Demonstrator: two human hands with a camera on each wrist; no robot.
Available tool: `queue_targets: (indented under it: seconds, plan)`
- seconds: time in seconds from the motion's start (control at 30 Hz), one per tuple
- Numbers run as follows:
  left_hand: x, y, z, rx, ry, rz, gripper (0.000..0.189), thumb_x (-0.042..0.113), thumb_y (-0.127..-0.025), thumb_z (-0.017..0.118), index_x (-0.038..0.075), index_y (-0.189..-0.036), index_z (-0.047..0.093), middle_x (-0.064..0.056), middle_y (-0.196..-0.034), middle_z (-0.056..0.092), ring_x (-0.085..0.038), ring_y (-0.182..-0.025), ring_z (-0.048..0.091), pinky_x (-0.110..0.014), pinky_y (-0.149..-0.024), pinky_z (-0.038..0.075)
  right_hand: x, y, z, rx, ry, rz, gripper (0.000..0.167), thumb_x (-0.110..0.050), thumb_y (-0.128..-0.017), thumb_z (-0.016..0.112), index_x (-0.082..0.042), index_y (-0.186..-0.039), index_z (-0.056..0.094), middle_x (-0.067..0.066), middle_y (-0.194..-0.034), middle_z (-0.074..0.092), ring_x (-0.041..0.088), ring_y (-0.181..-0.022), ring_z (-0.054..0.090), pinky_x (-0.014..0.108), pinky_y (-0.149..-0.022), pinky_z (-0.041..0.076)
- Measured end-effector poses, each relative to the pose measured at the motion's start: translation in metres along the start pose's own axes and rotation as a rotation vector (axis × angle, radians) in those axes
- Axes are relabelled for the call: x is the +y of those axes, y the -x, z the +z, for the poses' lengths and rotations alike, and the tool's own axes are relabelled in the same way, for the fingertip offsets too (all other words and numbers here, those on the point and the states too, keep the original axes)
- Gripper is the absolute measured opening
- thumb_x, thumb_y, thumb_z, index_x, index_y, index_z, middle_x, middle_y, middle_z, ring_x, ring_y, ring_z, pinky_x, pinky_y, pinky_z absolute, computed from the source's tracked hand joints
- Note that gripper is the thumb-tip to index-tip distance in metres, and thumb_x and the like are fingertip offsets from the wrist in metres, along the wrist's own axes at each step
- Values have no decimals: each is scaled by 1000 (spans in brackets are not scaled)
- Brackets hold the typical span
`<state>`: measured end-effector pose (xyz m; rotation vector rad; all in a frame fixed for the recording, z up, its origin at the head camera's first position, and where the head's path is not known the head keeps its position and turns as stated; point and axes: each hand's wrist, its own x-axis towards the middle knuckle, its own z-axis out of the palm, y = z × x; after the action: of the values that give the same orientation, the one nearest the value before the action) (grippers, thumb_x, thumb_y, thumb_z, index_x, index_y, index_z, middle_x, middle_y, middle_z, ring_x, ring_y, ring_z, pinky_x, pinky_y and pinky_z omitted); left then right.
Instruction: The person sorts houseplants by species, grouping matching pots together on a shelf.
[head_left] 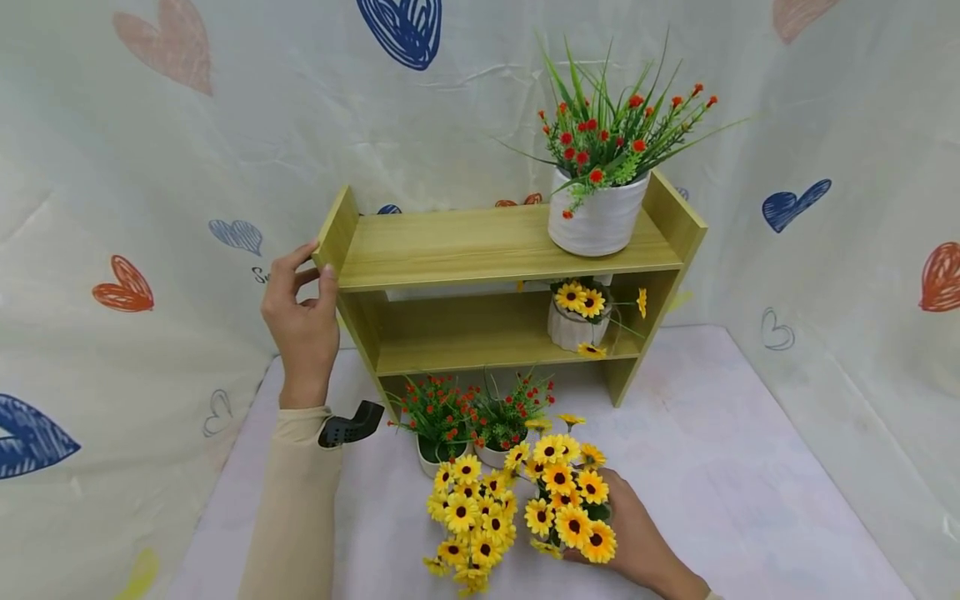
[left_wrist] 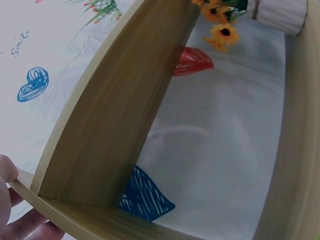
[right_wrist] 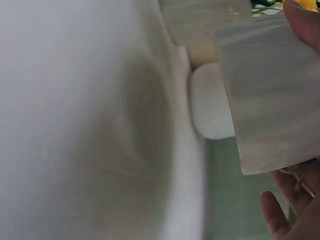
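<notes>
Head view: right hand [head_left: 637, 533] is holding a sunflower pot [head_left: 558, 479] over the near side of the table [head_left: 720, 425], just right of the other sunflowers [head_left: 472, 529]. Main risk: the blooms are crowding each other, so a leftward move could be snagging stems and dragging the neighbour over. Two red-flower plants, left [head_left: 435, 417] and right [head_left: 501, 421], are standing beyond, near the shelf [head_left: 450, 237]; a low forward pass could be knocking them. Big white pot [head_left: 600, 218] is standing right on the top board, a small sunflower planter [head_left: 573, 329] right on the middle board. If the left hand [head_left: 303, 321] is pulling too hard, the shelf could be rocking and both could be sliding. Left hand is pinching the front edge of the left panel; narrow gap, panel thickness only. Right-hand spread: can't tell here, blooms are covering the fingers.

Left wrist view: thumb and fingers are gripping opposite faces of the panel edge, near the corner. Risk: edge grip only, so it's steadying one end; a bump at the far right end could be twisting the shelf.

Right wrist view: thumb and fingers are spanning the pot wide, one on each side; base is looking lifted off the table. Risk: smooth-looking wall, so a loose grip could be letting it slip or tilt.
</notes>
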<state>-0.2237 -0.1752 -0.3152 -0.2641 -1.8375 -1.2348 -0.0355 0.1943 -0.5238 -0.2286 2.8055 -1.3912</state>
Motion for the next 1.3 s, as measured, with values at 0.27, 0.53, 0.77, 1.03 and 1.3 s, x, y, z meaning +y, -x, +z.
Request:
queue_targets:
  seconds: [0.27,0.53,0.77,1.03,1.3]
  plan:
    - [2,-1,1,1,11,-5,32,5,-104,62,1,-136,68,-16,-133,67,-32,-107,70,-6,-67,48,-31,2,-30,80,27,-12,73,-40,-79,94,-11,-137,61,-2,-135,60,25,-130,52,67,-107,45]
    - [4,-2,3,9,14,5,32,5,-104,63,2,-135,68,-16,-132,67,-29,-105,71,-7,-66,48,-57,-1,-50,182,84,-184,66,-28,-75,97,-17,-129,59,-10,-124,58,8,-117,46,41,-99,45]
    - [4,-3,4,5,-4,13,32,5,-104,62,0,-136,68,-17,-132,67,-28,-106,71,-6,-67,48,-81,-20,-62,256,112,-443,77,-27,-66,103,-16,-129,61,-9,-121,63,12,-113,49,33,-93,36]
    - [0,-2,3,-9,-11,20,33,6,-104,63,1,-137,67,-18,-134,66,-28,-106,70,-6,-66,48,-119,-50,-67,383,219,-579,83,-51,-74,95,-6,-136,63,8,-129,70,33,-123,55,50,-96,40]
    - [1,0,1,-8,-29,11,33,6,-105,62,1,-137,67,-19,-133,66,-34,-106,70,-6,-68,49,-148,-78,-70,451,326,-646,112,-34,-49,108,-3,-144,57,19,-137,65,41,-127,55,62,-103,41]
